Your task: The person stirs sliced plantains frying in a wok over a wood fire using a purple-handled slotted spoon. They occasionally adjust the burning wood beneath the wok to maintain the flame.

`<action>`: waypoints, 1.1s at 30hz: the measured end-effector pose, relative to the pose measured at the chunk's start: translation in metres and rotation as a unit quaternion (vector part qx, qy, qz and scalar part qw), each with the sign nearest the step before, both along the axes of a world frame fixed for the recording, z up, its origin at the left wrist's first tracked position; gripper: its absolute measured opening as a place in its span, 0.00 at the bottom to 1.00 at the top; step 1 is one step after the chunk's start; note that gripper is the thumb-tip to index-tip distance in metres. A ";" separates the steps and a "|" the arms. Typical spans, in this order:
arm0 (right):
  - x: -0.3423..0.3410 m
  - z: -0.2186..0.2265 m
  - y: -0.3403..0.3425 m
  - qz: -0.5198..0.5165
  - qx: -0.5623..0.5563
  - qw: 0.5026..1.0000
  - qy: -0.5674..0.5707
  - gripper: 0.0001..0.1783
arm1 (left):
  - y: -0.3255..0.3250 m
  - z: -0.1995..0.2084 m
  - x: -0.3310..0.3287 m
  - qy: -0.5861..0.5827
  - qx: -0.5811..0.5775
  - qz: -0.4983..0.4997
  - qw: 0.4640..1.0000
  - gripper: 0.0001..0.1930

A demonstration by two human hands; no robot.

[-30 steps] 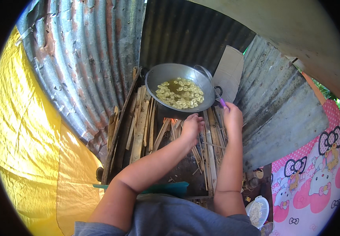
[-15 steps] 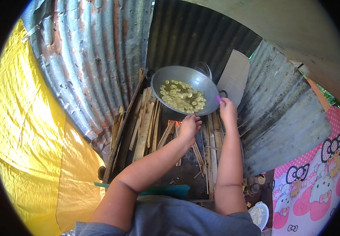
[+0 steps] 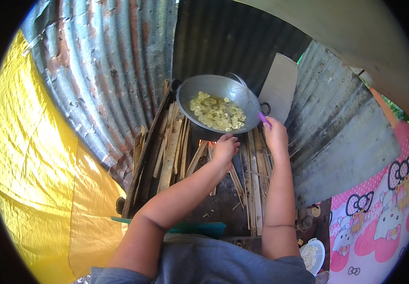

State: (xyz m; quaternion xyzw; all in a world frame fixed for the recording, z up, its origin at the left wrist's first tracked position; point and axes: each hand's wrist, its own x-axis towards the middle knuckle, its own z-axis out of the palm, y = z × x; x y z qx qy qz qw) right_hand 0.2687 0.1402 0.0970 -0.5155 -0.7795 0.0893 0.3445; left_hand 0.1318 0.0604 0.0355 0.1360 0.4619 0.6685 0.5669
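Observation:
A wide metal wok [image 3: 185, 98] sits over the fire, holding oil and many pale round banana-like slices [image 3: 223, 116]. My right hand [image 3: 276, 136], at the wok's right side, is closed round the purple handle of a wire strainer [image 3: 264, 118]. The strainer's thin round head rises over the wok's far right rim, with no slices visible in it. Just in front of the near rim is my left hand [image 3: 226, 147], its fingers loosely curled in and nothing visible in them. Whether it touches the rim is unclear.
Split firewood [image 3: 169, 156] lies on both sides, and small flames [image 3: 207, 142] burn under the wok. Corrugated metal sheets [image 3: 100, 80] enclose the place. Cardboard [image 3: 280, 87] leans behind. A yellow tarp [image 3: 34, 170] hangs left. A white bowl [image 3: 319, 247] with pale pieces stands lower right.
The strainer has turned, its head now leaning nearer over the wok's right side. The slices have shifted in the oil. My left hand stays near the front rim.

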 end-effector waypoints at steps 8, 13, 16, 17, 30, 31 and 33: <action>-0.003 -0.026 -0.034 0.004 -0.027 1.000 -0.009 0.13 | -0.002 -0.002 0.025 -0.013 0.005 -0.036 0.999 0.19; 0.025 0.015 -0.091 0.049 -0.010 0.998 -0.032 0.14 | -0.006 -0.009 0.018 -0.029 -0.001 -0.036 0.999 0.19; 0.013 0.016 -0.103 0.056 0.000 0.995 -0.086 0.13 | -0.010 -0.012 0.013 -0.061 -0.001 -0.029 0.998 0.19; 0.003 0.011 -0.101 0.036 -0.010 0.992 -0.120 0.13 | -0.011 -0.013 0.011 -0.069 0.004 -0.035 0.997 0.19; -0.016 0.008 -0.126 0.037 0.025 0.996 -0.082 0.12 | -0.030 0.002 -0.032 -0.083 0.011 -0.066 0.994 0.20; -0.022 0.004 -0.120 0.015 0.028 0.997 -0.072 0.12 | -0.031 0.002 -0.033 -0.079 0.011 -0.073 0.994 0.20; -0.033 -0.005 -0.099 -0.009 0.013 0.999 -0.052 0.12 | -0.031 0.000 -0.035 -0.066 0.012 -0.087 0.994 0.19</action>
